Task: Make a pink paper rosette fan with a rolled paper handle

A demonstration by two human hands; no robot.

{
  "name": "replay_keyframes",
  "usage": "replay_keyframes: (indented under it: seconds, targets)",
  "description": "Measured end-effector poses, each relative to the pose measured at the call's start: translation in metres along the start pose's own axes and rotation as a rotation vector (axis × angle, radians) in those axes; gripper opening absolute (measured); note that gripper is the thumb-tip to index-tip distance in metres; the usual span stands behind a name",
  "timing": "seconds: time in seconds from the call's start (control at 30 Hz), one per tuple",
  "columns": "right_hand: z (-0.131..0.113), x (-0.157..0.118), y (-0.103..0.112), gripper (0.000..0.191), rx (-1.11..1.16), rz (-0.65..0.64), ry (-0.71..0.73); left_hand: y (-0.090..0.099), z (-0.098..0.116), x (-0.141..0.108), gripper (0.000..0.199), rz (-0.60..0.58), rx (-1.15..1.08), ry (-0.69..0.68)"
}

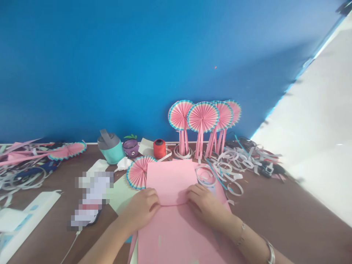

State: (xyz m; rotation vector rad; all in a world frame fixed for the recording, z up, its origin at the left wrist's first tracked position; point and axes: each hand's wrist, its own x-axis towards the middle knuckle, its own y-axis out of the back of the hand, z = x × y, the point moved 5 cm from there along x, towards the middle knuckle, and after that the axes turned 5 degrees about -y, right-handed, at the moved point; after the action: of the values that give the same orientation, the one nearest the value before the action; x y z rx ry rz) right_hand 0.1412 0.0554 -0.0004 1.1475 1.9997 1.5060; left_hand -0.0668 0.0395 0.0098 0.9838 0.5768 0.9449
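A sheet of pink paper (170,179) lies in front of me, over larger pink sheets (176,234). Its near edge is curled or folded, running straight between my hands. My left hand (144,205) grips the left end of that edge with bent fingers. At the right end, my right hand (203,201) has its fingers curled on the paper, the fingertips partly hidden. A round pleated pink paper fan (140,172) with a blue-and-white rim lies just beyond my left hand, partly covered by the sheet.
Several pink fans (202,116) stand against the blue wall. Curled paper strips (231,165) pile up to the right. A red thread spool (159,148), purple pot (131,147) and teal container (111,148) line the back. A blurred phone (92,198) and white power strip (33,220) lie left.
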Motion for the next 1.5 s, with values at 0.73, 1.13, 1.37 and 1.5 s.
replay_keyframes:
  seconds: [0.73, 1.13, 1.37, 1.5]
  targets:
    - [0.025, 0.006, -0.005, 0.022, 0.250, 0.192, -0.134, -0.002, -0.018, -0.001, 0.018, 0.153, -0.125, 0.220]
    - [0.031, 0.008, -0.011, 0.026, 0.252, 0.194, -0.188, -0.009, -0.018, 0.001, 0.017, 0.087, -0.012, 0.291]
    - [0.029, 0.009, -0.011, 0.026, 0.259, 0.174, -0.187, -0.008, -0.015, 0.002, 0.018, 0.060, 0.012, 0.304]
    - [0.031, 0.008, -0.010, 0.025, 0.305, 0.163, -0.199, -0.006, -0.015, 0.001, 0.019, 0.052, 0.000, 0.314]
